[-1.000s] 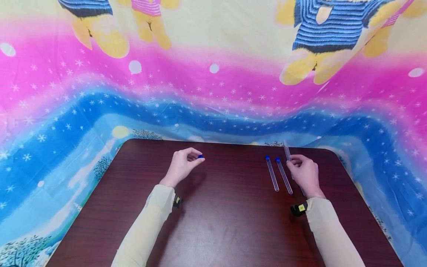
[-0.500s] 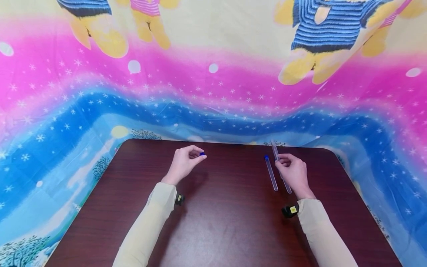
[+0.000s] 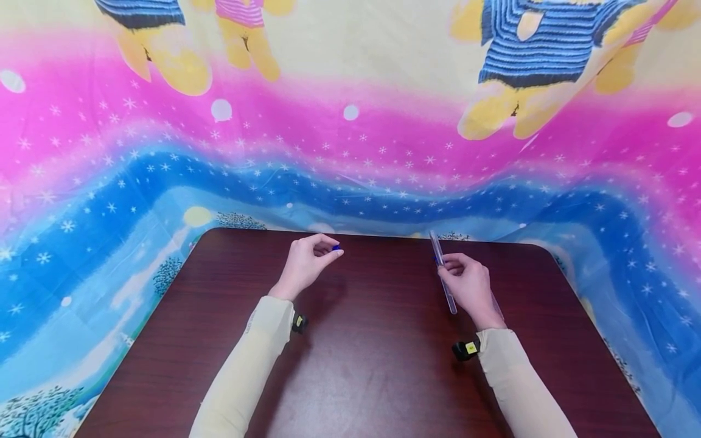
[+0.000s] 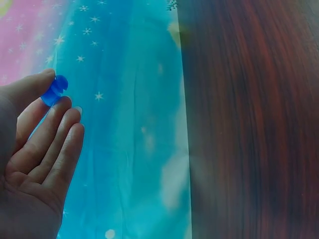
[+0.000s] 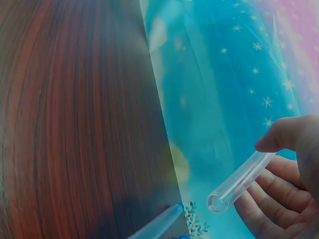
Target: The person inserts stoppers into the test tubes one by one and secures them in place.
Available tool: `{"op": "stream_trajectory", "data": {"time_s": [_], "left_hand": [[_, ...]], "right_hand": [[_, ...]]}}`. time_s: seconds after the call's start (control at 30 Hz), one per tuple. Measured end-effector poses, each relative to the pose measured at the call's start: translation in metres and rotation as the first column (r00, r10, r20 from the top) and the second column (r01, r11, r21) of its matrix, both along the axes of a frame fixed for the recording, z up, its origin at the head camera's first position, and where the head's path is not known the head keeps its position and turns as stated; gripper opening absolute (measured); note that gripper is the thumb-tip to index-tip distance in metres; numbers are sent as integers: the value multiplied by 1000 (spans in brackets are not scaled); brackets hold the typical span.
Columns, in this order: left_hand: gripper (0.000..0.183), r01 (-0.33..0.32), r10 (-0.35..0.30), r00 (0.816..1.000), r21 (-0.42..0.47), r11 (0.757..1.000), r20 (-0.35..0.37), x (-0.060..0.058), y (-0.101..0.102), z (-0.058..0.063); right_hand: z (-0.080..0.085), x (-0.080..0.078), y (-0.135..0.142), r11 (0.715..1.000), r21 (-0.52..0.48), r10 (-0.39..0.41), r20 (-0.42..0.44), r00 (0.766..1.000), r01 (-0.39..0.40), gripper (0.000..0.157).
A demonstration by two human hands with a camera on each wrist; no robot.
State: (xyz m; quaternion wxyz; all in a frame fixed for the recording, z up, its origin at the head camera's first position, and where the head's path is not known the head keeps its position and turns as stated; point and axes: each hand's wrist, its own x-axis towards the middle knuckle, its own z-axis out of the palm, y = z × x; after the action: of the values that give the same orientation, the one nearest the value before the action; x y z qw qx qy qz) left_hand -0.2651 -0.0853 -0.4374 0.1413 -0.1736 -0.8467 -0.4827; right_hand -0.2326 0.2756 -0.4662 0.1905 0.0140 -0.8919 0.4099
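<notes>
My left hand [image 3: 306,261] pinches a small blue cap [image 4: 56,90] between thumb and fingertips, above the table's far left part. On the other side, my right hand [image 3: 470,286] holds an uncapped clear test tube [image 5: 241,181]. Its open mouth points up and away from the hand. Beneath it a test tube with a blue cap [image 5: 159,221] lies on the table; a second blue cap [image 5: 184,237] shows at the bottom edge of the right wrist view. Past my right wrist, a bit of clear tube [image 3: 497,307] peeks out, mostly hidden.
The dark reddish wood table [image 3: 350,365] has rounded far corners. Behind it and at both sides hangs a printed cloth [image 3: 350,164] in pink and blue, right at the table edge. Dark cameras sit on both wrists.
My right hand has moved left with the uncapped test tube, passing over the lying tubes and now covering part of them. My left hand with the cap has shifted slightly right and farther away.
</notes>
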Motion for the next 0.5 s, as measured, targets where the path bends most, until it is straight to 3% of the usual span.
{"op": "stream_trajectory", "data": {"time_s": [0.5], "left_hand": [[20, 7, -7, 1000, 28, 1000, -10, -4, 14, 9]], "right_hand": [[-2, 4, -24, 998, -5, 67, 8, 998, -67, 21]]}}
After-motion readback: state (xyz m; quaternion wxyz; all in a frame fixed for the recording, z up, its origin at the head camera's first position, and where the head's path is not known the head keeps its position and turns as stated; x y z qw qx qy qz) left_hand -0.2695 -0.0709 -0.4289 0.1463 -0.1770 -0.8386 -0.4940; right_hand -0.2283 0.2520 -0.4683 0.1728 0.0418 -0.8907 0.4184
